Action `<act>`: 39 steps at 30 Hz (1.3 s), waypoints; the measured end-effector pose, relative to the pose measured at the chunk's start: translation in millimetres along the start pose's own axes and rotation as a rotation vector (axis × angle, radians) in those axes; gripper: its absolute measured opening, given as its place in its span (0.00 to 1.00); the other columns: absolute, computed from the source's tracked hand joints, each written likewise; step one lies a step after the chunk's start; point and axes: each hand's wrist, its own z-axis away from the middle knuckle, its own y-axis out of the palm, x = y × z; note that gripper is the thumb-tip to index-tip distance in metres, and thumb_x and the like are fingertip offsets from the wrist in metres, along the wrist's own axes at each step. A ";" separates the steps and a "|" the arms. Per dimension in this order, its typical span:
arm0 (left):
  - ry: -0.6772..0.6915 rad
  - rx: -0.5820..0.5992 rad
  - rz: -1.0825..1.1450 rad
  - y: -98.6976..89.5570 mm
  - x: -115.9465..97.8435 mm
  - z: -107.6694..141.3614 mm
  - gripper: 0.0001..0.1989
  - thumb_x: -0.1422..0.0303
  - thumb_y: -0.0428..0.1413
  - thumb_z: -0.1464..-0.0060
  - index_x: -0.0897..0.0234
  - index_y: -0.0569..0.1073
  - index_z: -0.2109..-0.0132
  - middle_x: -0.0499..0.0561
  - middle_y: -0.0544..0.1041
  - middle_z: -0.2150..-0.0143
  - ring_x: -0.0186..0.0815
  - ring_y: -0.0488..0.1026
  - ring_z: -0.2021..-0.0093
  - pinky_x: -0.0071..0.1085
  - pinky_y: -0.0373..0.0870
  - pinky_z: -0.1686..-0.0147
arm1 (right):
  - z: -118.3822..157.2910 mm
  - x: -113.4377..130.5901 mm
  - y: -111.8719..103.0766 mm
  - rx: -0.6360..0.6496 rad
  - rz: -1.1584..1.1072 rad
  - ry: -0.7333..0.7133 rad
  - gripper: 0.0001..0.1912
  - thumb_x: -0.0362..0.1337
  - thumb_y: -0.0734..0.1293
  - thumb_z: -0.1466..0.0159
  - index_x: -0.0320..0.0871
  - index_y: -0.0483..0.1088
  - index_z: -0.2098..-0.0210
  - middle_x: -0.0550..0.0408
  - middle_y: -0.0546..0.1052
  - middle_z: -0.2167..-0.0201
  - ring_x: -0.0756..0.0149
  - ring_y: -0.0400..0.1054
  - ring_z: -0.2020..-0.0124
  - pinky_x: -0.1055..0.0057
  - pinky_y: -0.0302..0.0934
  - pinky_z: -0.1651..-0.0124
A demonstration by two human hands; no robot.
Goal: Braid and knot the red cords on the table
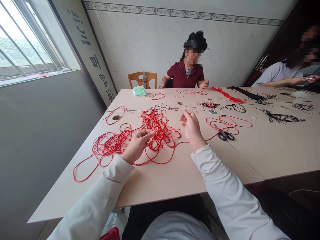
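My left hand [138,144] is closed in a pinch on a red cord [147,156], which hangs from the fingers in a loop down to the table. Just beyond it lies a pile of braided red cord [157,128]. A loose tangle of smooth red cord [110,145] spreads to the left of that hand. My right hand [191,126] is raised above the table, right of the braided pile, with its fingers loosely curled and apart. Nothing shows in it. Black-handled scissors [226,136] lie to its right, beside more loops of red cord [236,121].
Bundles of black cord [282,117] and a red bundle [228,96] lie farther right and back. A round metal disc [212,112] and a green packet [139,91] rest on the table [175,186]. A person in dark red [187,75] sits opposite; others sit far right.
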 end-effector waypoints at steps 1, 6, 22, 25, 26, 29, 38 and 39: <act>-0.007 0.014 -0.006 -2.1 -1.9 -0.6 0.16 0.59 0.65 0.54 0.66 0.70 0.68 0.42 0.61 0.74 0.22 0.50 0.78 0.21 0.47 0.80 | -0.7 -1.2 -1.7 -0.017 0.091 -0.100 0.13 0.46 0.68 0.42 0.44 0.64 0.70 0.59 0.69 0.71 0.74 0.61 0.73 0.77 0.56 0.71; 0.079 0.010 -0.194 -1.4 -6.4 2.5 0.15 0.57 0.63 0.51 0.66 0.74 0.66 0.44 0.65 0.73 0.24 0.53 0.77 0.23 0.49 0.78 | 26.4 -0.9 11.7 0.555 0.351 -0.068 0.12 0.45 0.64 0.38 0.42 0.69 0.63 0.56 0.73 0.69 0.76 0.58 0.81 0.74 0.53 0.77; -0.012 0.008 -0.023 14.3 -19.3 15.8 0.09 0.66 0.59 0.51 0.66 0.70 0.65 0.38 0.50 0.81 0.22 0.44 0.82 0.22 0.41 0.83 | 41.4 -0.3 17.7 0.664 0.470 -0.224 0.13 0.45 0.66 0.39 0.41 0.68 0.71 0.59 0.67 0.77 0.72 0.57 0.76 0.72 0.54 0.71; -0.061 0.016 0.102 15.4 -20.6 17.2 0.09 0.69 0.60 0.53 0.66 0.70 0.63 0.38 0.49 0.80 0.21 0.45 0.82 0.20 0.41 0.83 | 42.7 0.4 18.7 0.637 0.481 -0.270 0.13 0.45 0.65 0.38 0.41 0.67 0.71 0.59 0.67 0.77 0.72 0.58 0.76 0.73 0.54 0.71; -0.067 0.016 0.128 15.4 -21.2 17.6 0.10 0.70 0.60 0.54 0.67 0.70 0.63 0.37 0.49 0.80 0.21 0.45 0.82 0.20 0.41 0.84 | 42.7 -0.1 18.9 0.626 0.481 -0.280 0.13 0.45 0.65 0.38 0.41 0.67 0.71 0.59 0.68 0.76 0.71 0.58 0.76 0.73 0.55 0.71; -0.068 0.010 0.184 15.4 -22.7 18.6 0.12 0.69 0.61 0.56 0.67 0.70 0.62 0.37 0.48 0.79 0.21 0.45 0.82 0.20 0.40 0.84 | 42.3 -3.4 19.5 0.612 0.471 -0.287 0.13 0.45 0.65 0.38 0.41 0.67 0.70 0.58 0.69 0.75 0.71 0.60 0.75 0.72 0.56 0.70; 0.128 -0.152 -0.098 12.3 -15.7 13.6 0.18 0.56 0.65 0.56 0.67 0.74 0.68 0.40 0.57 0.81 0.22 0.47 0.82 0.25 0.44 0.82 | 47.7 -11.8 23.2 0.517 0.540 -0.379 0.11 0.43 0.62 0.35 0.43 0.70 0.64 0.53 0.72 0.67 0.70 0.61 0.74 0.71 0.59 0.68; 0.167 -0.204 -0.118 10.9 -15.8 11.8 0.17 0.57 0.65 0.56 0.67 0.74 0.68 0.40 0.58 0.81 0.23 0.48 0.81 0.25 0.45 0.82 | 50.4 -11.9 24.6 0.447 0.559 -0.427 0.10 0.43 0.62 0.35 0.43 0.70 0.63 0.51 0.72 0.62 0.70 0.61 0.74 0.70 0.60 0.67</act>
